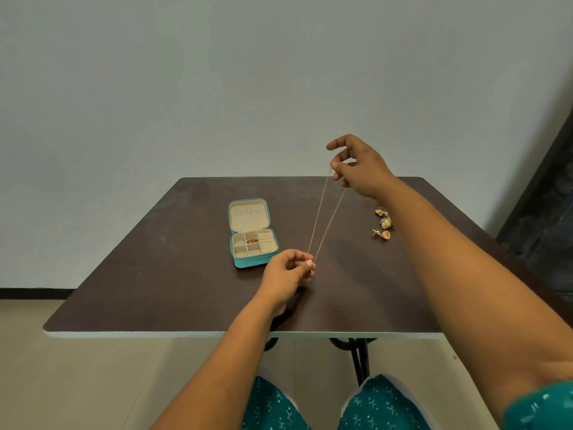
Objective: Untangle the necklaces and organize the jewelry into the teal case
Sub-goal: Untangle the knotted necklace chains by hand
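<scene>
- The necklace [325,215], a thin gold chain, is stretched taut in the air above the dark surface [155,274], doubled into two strands
- Its long axis slants from the near end, low and just right of the teal case [252,232], up and away to the right; the strands sit close together at the low end and spread slightly at the high end
- The left hand [288,271] pinches the low end between thumb and curled fingers, just above the surface
- The right hand [359,166] is raised over the far edge, pinching the high end with thumb and a finger, the index finger pointing left
- The case lies open, lid flat toward the far side, with small gold pieces [252,240] in one middle compartment
- Several gold earrings [384,223] lie in a loose row on the right of the surface, well apart from the case
</scene>
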